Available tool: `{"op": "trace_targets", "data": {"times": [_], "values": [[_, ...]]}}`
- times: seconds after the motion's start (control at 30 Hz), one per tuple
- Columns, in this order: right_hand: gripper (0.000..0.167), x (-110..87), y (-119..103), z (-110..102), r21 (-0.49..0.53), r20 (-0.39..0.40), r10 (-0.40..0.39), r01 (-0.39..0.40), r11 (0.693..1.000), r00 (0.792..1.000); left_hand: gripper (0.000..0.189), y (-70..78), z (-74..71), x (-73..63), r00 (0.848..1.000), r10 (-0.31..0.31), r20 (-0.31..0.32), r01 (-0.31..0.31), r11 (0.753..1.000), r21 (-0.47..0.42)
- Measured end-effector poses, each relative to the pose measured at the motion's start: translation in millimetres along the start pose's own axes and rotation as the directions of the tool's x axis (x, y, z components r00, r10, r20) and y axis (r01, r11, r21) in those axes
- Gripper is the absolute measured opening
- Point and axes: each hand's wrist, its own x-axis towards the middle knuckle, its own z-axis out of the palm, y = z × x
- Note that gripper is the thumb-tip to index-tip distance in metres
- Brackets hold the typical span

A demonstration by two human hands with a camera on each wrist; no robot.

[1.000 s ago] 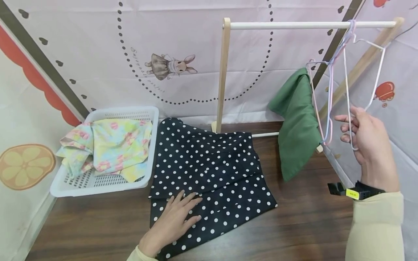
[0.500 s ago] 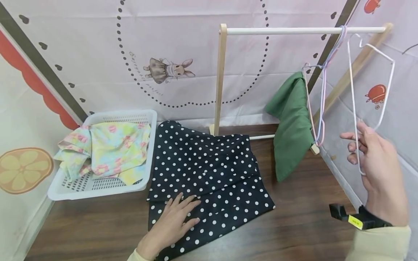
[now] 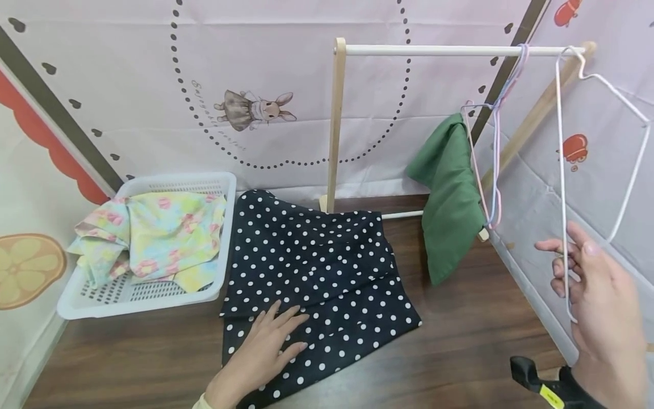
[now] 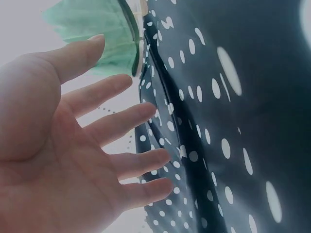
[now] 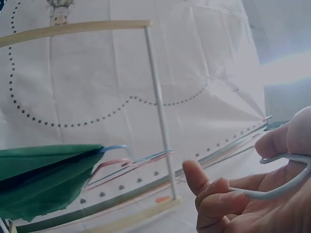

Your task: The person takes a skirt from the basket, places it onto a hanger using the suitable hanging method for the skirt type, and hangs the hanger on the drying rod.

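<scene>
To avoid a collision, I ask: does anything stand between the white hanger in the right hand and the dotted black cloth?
Partly: in the head view, the green cloth hangs between the white hanger and the dotted black cloth. Below its lower tip, brown floor shows. The left hand rests on the dotted black cloth.

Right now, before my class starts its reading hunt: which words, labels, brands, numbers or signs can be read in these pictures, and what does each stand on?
None can be read with certainty.
Curved grey script beside the printed rabbit in a skirt, on the pale pink fabric backdrop: too blurred to quote.
Small rectangular yellow label on the black wrist strap: any print too small to read.
</scene>
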Motion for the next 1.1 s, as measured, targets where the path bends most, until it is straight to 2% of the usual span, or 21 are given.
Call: {"op": "trace_targets", "data": {"times": [0.07,0.13,0.23,0.3,0.47,0.7,0.77,0.87,0.97,1.1], "values": [[0.047,-6.0,0.1,1.3,0.027,0.012,-0.027,0.027,0.999,1.0,0.045,-0.1,-1.2,-0.6,1.0,-0.004,0.003,0.004,1.0,-0.003],[0.044,-11.7,2.1,3.5,0.099,0.037,-0.062,0.058,0.993,0.997,0.044,-0.7,-1.9,-1.1,1.0,-0.008,0.006,0.008,1.0,-0.004],[0.042,-18.5,5.2,7.5,0.194,0.108,-0.122,0.1,0.976,0.987,0.044,-2.1,-1.7,-0.9,1.0,-0.016,0.01,0.016,1.0,-0.008],[0.042,-22.5,6.0,10.4,0.197,0.15,-0.142,0.111,0.974,0.979,0.044,-3.1,-0.8,-0.2,1.0,-0.02,0.015,0.02,1.0,-0.011],[0.043,-30.5,6.8,17.0,0.082,0.232,-0.155,0.139,0.987,0.96,0.045,-5.2,1.8,0.5,1.0,-0.011,0.021,0.012,1.0,-0.02],[0.043,-32.9,19.5,26.7,0.208,0.347,-0.228,0.163,0.965,0.91,0.045,-5.7,2.0,0.2,1.0,-0.018,0.002,0.018,0.999,-0.032],[0.043,-35.3,22.5,31.2,0.148,0.36,-0.205,0.161,0.976,0.91,0.045,-5.9,2.3,0.5,1.0,-0.018,0.006,0.018,0.999,-0.037],[0.043,-39.8,25.2,38.1,-0.022,0.359,-0.117,0.133,0.991,0.926,0.046,-6.2,2.9,0.7,1.0,-0.02,0.018,0.02,0.999,-0.039],[0.043,-43.2,30.4,43.8,-0.154,0.352,-0.035,0.095,0.984,0.935,0.046,-6.1,2.6,1.2,1.0,-0.02,0.019,0.02,0.999,-0.038],[0.043,-43.6,43.9,46.2,-0.231,0.356,0.006,0.081,0.97,0.935,0.045,-6.0,2.0,2.6,1.0,-0.009,0.02,0.01,0.999,-0.036]]}}
